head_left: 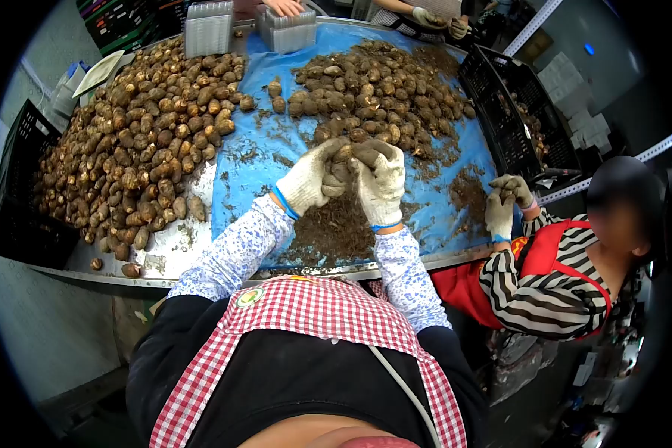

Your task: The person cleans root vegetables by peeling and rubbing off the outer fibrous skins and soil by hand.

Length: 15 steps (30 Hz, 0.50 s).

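My left hand, in a soil-stained white work glove, is closed with its fingertips on a small brown taro. From the other side my right hand, gloved alike, grips the same taro, and the fingers hide most of it. Just beyond both hands lies a heap of rough, fibrous taros on a blue plastic sheet. Under my wrists there is a pile of loose dark soil and root fibres.
A large heap of cleaner taros covers the table's left side, beside a black crate. Clear plastic boxes stand at the back. More black crates line the right edge. A gloved co-worker stands close on my right; others work opposite.
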Each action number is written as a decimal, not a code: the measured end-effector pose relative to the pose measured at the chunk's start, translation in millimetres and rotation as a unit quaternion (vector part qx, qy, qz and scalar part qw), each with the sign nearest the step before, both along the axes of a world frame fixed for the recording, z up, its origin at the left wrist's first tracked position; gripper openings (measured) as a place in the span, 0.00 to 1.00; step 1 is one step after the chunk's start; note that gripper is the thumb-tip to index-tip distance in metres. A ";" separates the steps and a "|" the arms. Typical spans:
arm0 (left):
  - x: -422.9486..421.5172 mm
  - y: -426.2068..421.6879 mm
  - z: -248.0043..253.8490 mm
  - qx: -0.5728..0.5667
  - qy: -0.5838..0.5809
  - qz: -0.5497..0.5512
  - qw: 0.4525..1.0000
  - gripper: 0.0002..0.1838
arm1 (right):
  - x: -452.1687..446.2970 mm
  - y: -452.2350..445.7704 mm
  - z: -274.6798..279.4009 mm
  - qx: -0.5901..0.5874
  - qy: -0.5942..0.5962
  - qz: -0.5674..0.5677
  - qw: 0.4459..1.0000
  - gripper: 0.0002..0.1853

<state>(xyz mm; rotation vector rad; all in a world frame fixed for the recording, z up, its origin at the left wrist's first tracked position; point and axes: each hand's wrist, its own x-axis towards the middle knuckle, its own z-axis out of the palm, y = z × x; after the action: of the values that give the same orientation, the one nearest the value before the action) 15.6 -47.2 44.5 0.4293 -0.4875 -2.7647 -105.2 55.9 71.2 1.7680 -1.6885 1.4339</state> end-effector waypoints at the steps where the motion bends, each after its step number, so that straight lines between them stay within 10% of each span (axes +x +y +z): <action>1: 0.1 2.0 -1.2 0.028 0.006 0.012 1.000 0.18 | 1.5 -2.2 -2.9 -0.015 0.017 -0.024 0.999 0.16; 5: 7.7 14.5 44.0 0.010 -0.190 0.169 0.967 0.20 | 26.0 2.9 -27.9 0.092 -0.053 -0.053 0.993 0.12; 7: 18.2 -8.8 16.2 0.027 0.013 0.126 0.992 0.22 | 24.9 14.7 -29.9 0.142 0.055 -0.024 0.988 0.05; 10: 26.2 -9.5 12.4 -0.008 -0.024 0.140 0.990 0.22 | 4.7 21.1 -29.1 0.256 -0.350 0.104 0.895 0.10; 15: 31.1 14.2 32.8 -0.227 -0.114 0.091 0.963 0.25 | 14.9 1.9 4.4 0.297 -0.177 0.051 0.937 0.16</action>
<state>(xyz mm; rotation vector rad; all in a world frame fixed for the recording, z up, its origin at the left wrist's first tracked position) 46.7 -32.9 77.3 0.6395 -1.0523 -2.3390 -90.3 57.9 75.6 1.9950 -2.4570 1.4509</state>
